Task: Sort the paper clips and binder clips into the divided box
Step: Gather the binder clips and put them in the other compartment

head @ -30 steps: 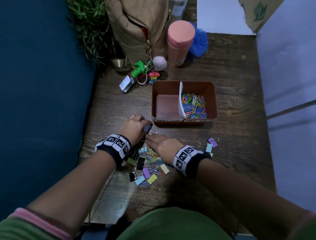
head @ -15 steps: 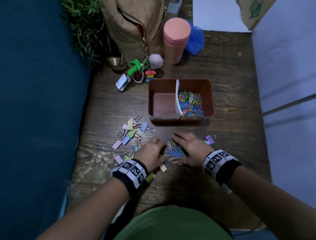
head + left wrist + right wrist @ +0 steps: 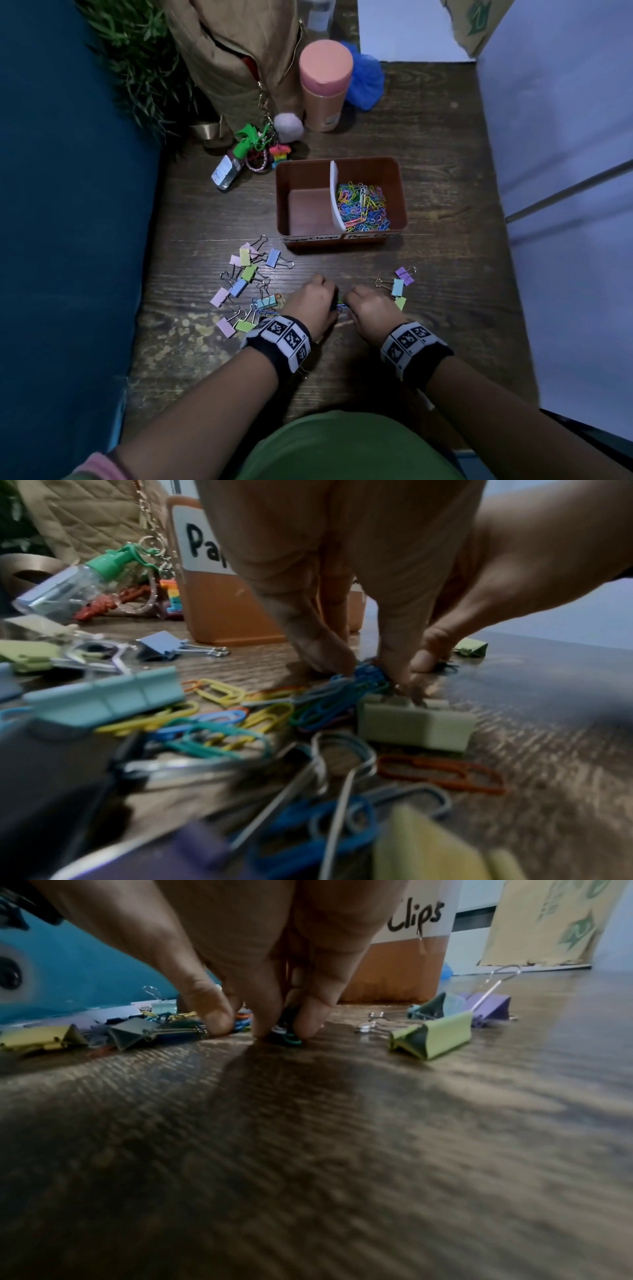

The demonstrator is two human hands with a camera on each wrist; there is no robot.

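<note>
A brown divided box (image 3: 339,237) stands mid-table; its left compartment is bare and its right one holds coloured paper clips (image 3: 363,205). Pastel binder clips (image 3: 246,281) lie scattered left of my hands, and three more binder clips (image 3: 399,284) lie to the right. My left hand (image 3: 315,301) and right hand (image 3: 370,305) meet in front of the box, knuckles up. In the left wrist view my left fingertips (image 3: 329,661) pinch a bunch of paper clips (image 3: 363,677) on the table. In the right wrist view my right fingertips (image 3: 308,1026) pinch paper clips (image 3: 286,1035) too.
A tan bag (image 3: 233,51), a pink bottle (image 3: 325,85), a blue cloth (image 3: 364,82) and a keychain with a small clear bottle (image 3: 226,169) crowd the far end. A plant (image 3: 137,51) and a teal cushion (image 3: 68,205) border the left. Loose paper clips (image 3: 219,718) lie under my left wrist.
Both hands drew back from the box toward me, then closed in on each other; the fingers, spread over the paper clips half a second ago, now curl and pinch them.
</note>
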